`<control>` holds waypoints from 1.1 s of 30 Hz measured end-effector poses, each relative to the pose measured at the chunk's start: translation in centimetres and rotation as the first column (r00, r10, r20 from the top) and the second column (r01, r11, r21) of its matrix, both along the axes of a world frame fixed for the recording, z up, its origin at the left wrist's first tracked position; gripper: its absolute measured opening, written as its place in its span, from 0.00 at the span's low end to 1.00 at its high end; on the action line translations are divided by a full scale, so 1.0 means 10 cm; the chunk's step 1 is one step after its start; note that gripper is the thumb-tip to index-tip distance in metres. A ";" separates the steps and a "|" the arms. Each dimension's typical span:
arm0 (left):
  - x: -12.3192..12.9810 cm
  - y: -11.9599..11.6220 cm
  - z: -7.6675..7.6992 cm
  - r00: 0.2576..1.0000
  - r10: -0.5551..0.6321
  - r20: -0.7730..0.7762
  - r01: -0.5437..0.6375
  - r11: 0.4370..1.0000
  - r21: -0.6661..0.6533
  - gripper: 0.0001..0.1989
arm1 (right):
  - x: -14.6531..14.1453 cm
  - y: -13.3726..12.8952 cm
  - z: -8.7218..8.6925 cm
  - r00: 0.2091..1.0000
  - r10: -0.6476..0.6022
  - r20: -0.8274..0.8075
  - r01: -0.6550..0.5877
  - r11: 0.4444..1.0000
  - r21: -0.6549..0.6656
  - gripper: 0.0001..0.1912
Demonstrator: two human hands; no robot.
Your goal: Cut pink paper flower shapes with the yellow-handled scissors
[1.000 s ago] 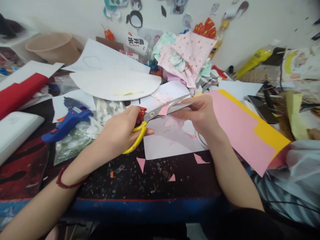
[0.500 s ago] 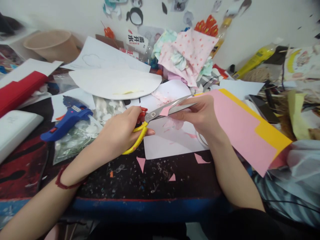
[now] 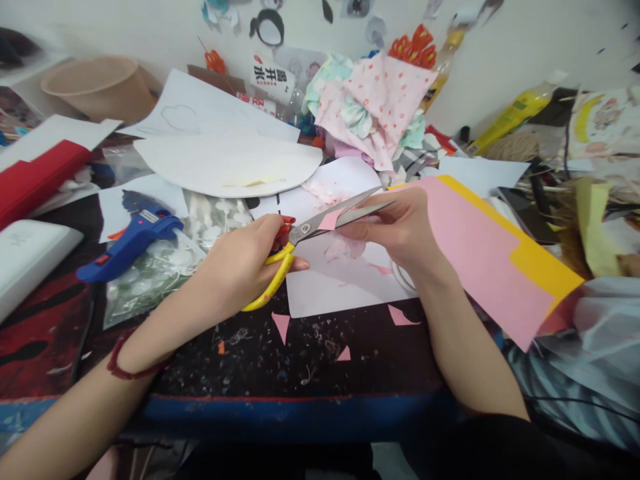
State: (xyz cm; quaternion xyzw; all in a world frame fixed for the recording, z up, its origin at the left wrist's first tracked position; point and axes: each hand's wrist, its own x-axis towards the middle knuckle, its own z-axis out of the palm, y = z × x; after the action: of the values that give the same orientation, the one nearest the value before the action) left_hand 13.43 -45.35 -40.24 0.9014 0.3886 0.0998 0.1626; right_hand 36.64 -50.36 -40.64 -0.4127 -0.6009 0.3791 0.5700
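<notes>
My left hand [image 3: 245, 263] is closed around the yellow and red handles of a pair of scissors [image 3: 306, 229]. The blades point right and stand apart, with a small pink paper piece [image 3: 329, 220] between them. My right hand [image 3: 400, 223] pinches that piece by its far side, close to the blade tips; the fingertips are partly hidden behind the blades. Under both hands lies a white sheet of paper [image 3: 320, 293] with pink scraps on it. Pink offcuts [image 3: 281, 327] are scattered on the dark tabletop in front.
Pink paper [image 3: 480, 253] over yellow card [image 3: 550, 267] lies right of my right hand. A blue glue gun [image 3: 133, 243] rests at left on a plastic bag [image 3: 145, 287]. Behind are a white foam disc [image 3: 225, 160], patterned cloth [image 3: 375, 107] and a yellow-green bottle [image 3: 520, 120].
The scissors' blades look slightly wider apart. Both hands keep nearly the same place and hold; the whole view has shifted a little.
</notes>
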 end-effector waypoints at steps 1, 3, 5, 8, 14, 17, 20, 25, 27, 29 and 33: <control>0.00 0.00 0.00 1.000 -0.003 -0.001 0.003 1.000 0.001 0.11 | 0.00 0.00 0.00 1.000 -0.001 0.000 0.001 1.000 0.007 0.08; -0.01 0.00 -0.02 1.000 -0.005 0.010 0.005 1.000 0.006 0.11 | 0.01 0.00 0.00 1.000 0.000 0.004 0.000 1.000 0.014 0.08; -0.02 0.00 -0.04 1.000 -0.005 0.027 0.005 1.000 0.002 0.12 | 0.01 -0.01 0.01 1.000 0.005 0.009 -0.005 1.000 0.008 0.08; -0.02 0.00 -0.06 0.999 -0.014 0.047 0.015 1.000 -0.007 0.13 | 0.01 -0.02 0.02 1.000 0.000 0.017 0.000 1.000 -0.003 0.07; -0.03 0.00 -0.07 0.998 -0.028 0.065 0.028 1.000 0.004 0.14 | 0.02 -0.03 0.03 0.999 -0.021 0.036 0.021 1.000 -0.010 0.05; -0.04 0.01 -0.06 0.997 -0.037 0.065 0.036 0.999 0.014 0.14 | 0.02 -0.03 0.04 0.999 -0.017 0.033 0.017 1.000 0.005 0.06; -0.04 0.01 -0.05 0.996 -0.044 0.072 0.042 0.999 0.021 0.14 | 0.03 -0.03 0.05 0.999 -0.016 0.036 0.017 1.000 -0.005 0.05; -0.04 0.01 -0.03 0.995 -0.057 0.083 0.056 0.998 0.010 0.16 | 0.06 -0.03 0.04 0.995 -0.044 0.091 0.045 0.999 -0.010 0.05; -0.04 0.02 -0.04 0.995 -0.063 0.082 0.062 0.998 0.016 0.16 | 0.07 -0.03 0.04 0.994 -0.046 0.103 0.048 0.999 -0.018 0.05; -0.06 0.02 -0.04 0.994 -0.074 0.080 0.072 0.997 0.032 0.16 | 0.08 -0.03 0.04 0.993 -0.032 0.112 0.035 0.999 -0.026 0.05; -0.06 0.02 -0.03 0.995 -0.082 0.064 0.079 0.996 0.048 0.17 | 0.10 -0.04 0.06 0.989 -0.017 0.144 0.019 1.000 -0.012 0.05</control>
State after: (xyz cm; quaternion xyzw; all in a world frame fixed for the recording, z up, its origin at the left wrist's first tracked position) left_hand 12.78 -45.15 -40.56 0.9161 0.3439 0.1316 0.1584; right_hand 37.60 -50.71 -40.03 -0.4484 -0.6341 0.3471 0.5258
